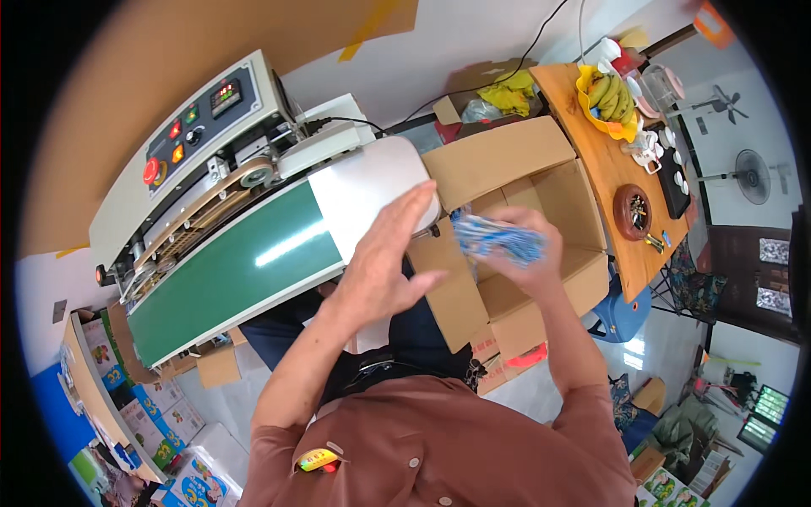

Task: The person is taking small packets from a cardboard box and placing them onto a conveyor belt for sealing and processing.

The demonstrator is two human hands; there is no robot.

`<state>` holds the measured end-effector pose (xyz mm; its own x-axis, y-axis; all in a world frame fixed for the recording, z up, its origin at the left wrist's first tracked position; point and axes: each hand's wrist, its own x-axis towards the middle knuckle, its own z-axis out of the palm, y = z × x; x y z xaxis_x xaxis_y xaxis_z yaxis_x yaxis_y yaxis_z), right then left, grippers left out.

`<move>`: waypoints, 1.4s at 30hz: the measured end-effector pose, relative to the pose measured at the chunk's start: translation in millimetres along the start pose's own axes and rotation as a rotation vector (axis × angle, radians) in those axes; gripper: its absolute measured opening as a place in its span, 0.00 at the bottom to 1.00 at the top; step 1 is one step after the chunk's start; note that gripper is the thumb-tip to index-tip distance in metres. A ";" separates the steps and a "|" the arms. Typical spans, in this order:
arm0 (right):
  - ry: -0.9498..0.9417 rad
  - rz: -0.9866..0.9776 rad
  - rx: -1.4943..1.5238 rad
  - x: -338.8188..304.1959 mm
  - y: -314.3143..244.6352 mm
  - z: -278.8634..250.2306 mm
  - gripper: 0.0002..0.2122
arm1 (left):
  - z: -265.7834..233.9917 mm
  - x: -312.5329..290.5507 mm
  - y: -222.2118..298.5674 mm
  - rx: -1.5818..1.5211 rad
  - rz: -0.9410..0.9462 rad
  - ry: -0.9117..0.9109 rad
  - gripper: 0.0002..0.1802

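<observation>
My right hand [539, 258] is closed round a blue-and-white packet or bundle [498, 239], smeared by motion so its exact kind is unclear. It is above the open cardboard box [524, 203], whose flaps are spread. My left hand [384, 262] is held over the near edge of the white metal end plate [372, 182], with fingers stretched and thumb apart, holding nothing. That plate adjoins the green conveyor belt [245, 266] of a band sealing machine [194, 127] on the left. Whether my left fingertips touch the plate I cannot tell.
A wooden table [570, 101] on the right bears bananas [610, 97] in a yellow bowl, a brown ashtray [632, 211] and a tea tray [673, 182]. Below it stands a blue stool [623, 317]. Printed cartons [160, 414] are stacked at lower left. A black cable [473, 89] runs behind the box.
</observation>
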<state>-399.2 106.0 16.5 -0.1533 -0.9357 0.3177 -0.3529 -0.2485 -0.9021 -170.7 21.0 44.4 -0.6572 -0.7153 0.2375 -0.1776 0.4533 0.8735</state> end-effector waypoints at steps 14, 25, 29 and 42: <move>-0.177 -0.133 -0.017 58.6 44.8 91.5 0.27 | -22.9 1.7 -72.4 0.172 0.087 0.131 0.31; -0.286 0.203 0.414 50.2 1.4 110.6 0.29 | -18.0 -11.6 -63.2 -0.571 -0.246 0.179 0.29; -0.224 0.137 0.511 51.6 -17.2 143.0 0.29 | -33.0 -32.2 -39.9 -0.831 -0.359 0.299 0.26; -0.267 0.429 0.456 54.3 -27.1 193.9 0.16 | -72.5 -82.7 -45.7 -1.080 -0.498 0.601 0.22</move>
<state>-219.0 13.4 1.6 0.0612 -0.9902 -0.1259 0.1216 0.1326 -0.9837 -55.2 20.9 15.7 -0.2193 -0.9289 -0.2984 0.5464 -0.3703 0.7512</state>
